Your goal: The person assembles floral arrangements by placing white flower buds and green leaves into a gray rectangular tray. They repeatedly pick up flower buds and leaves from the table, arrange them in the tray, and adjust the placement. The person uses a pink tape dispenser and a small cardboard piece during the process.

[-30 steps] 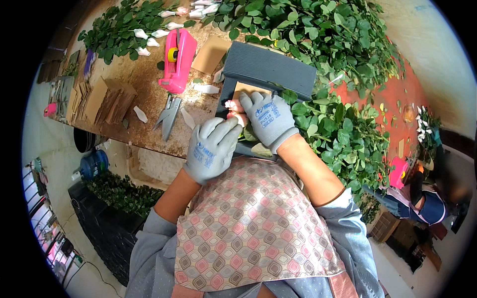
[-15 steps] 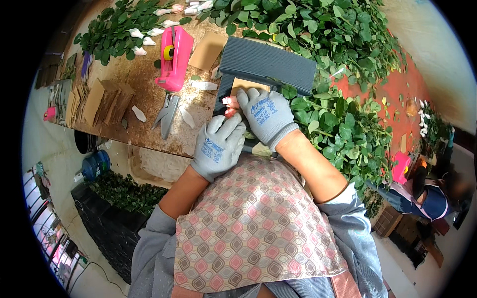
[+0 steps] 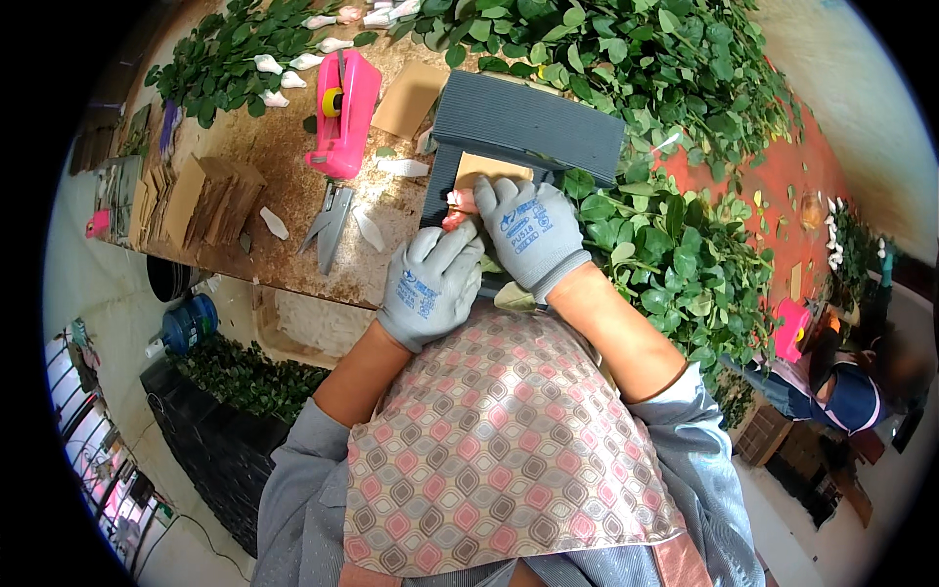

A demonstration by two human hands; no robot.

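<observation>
Pinkish-red rose heads (image 3: 458, 207) lie between my two grey-gloved hands, on a dark ribbed stand (image 3: 528, 122). My right hand (image 3: 533, 233) is closed over the roses from the right, its fingertips beside the blooms and at the lower edge of a cardboard piece (image 3: 494, 168). Just below the blooms, my left hand (image 3: 428, 289) is closed with its fingertips pressed against the lower rose. Green leaves (image 3: 514, 295) show beneath my hands. The stems are mostly hidden by the gloves.
Left on the worn table are a pink tape dispenser (image 3: 344, 112), metal shears (image 3: 333, 227), loose white petals (image 3: 274, 223) and upright cardboard pieces (image 3: 201, 201). Leafy rose stems (image 3: 675, 254) pile at the right and back. White-wrapped buds (image 3: 269, 65) lie far left. Another person (image 3: 846, 391) is at far right.
My right hand has shifted slightly right, and the rose heads have moved slightly with it. My left hand stays nearly in place, its fingers a little more curled.
</observation>
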